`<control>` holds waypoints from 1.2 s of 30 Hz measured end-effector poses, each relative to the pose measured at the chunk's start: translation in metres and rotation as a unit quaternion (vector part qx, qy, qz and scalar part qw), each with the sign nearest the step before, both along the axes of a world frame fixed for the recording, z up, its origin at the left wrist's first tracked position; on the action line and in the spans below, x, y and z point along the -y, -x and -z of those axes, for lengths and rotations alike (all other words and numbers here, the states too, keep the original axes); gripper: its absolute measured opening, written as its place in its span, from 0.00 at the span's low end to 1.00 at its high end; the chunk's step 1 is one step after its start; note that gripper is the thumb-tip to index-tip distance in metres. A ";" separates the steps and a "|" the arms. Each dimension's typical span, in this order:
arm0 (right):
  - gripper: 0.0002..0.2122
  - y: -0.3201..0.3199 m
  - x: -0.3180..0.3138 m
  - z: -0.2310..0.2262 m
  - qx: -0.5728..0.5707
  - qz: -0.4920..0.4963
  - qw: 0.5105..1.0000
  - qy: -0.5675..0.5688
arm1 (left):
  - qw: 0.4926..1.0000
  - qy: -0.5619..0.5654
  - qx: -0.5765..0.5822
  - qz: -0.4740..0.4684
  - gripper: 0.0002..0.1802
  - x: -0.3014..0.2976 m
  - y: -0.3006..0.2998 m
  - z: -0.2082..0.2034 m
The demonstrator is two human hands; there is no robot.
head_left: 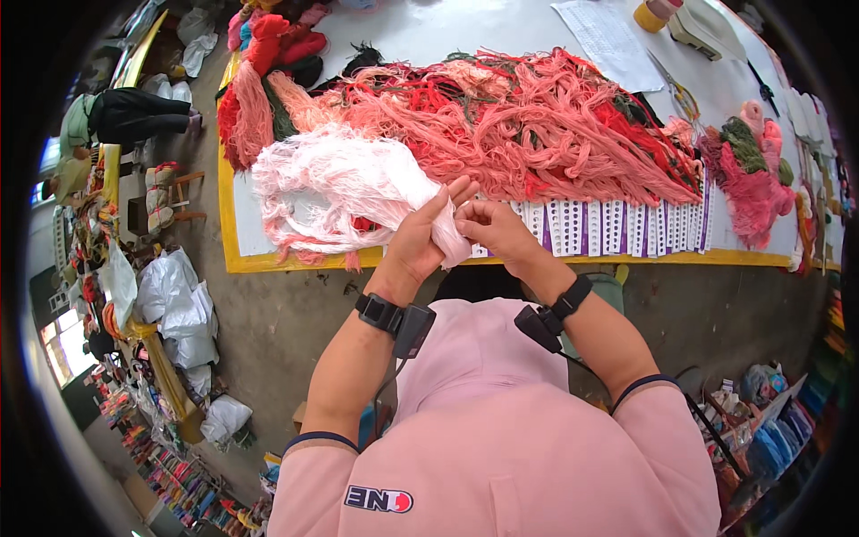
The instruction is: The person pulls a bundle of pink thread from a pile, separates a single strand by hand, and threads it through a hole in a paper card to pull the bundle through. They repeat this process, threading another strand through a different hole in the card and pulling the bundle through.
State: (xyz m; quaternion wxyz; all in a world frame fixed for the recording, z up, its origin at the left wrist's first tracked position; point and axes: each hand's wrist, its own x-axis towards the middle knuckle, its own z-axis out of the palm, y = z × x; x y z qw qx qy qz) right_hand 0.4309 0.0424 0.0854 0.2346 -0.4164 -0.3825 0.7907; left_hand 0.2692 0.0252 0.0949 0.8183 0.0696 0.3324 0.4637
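A loose heap of pale pink and white embroidery thread (344, 174) lies at the near left of the table. One end of it drapes over my left hand (413, 240), which holds it with the fingers stretched behind the strands. Close beside, my right hand (503, 233) is closed in a pinch at the edge of this same bundle; the tips are partly hidden. Behind both hands spreads a big tangled pile of coral thread (537, 134), mixed with red and dark green strands. White cards with punched holes (582, 228) line up along the table's near edge, to the right of my hands.
The white table (429, 31) has a yellow edge. Scissors (682, 97), a paper sheet (608, 40) and a spool (655, 13) sit at the far right. Pink and green thread bundles (752, 174) lie further right. White plastic bags (179, 300) stand on the left.
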 end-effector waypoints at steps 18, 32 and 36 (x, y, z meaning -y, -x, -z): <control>0.05 -0.006 0.006 -0.047 -0.015 0.035 0.999 0.018 | 1.000 0.005 -0.009 -0.021 0.27 0.008 0.017 -0.037; 0.03 -0.003 0.007 -0.057 -0.056 0.035 0.998 -0.011 | 0.991 -0.067 -0.112 -0.003 0.28 0.008 0.024 -0.059; 0.03 -0.002 0.006 -0.061 -0.063 0.032 0.997 -0.026 | 0.993 -0.077 -0.093 0.017 0.29 0.007 0.029 -0.060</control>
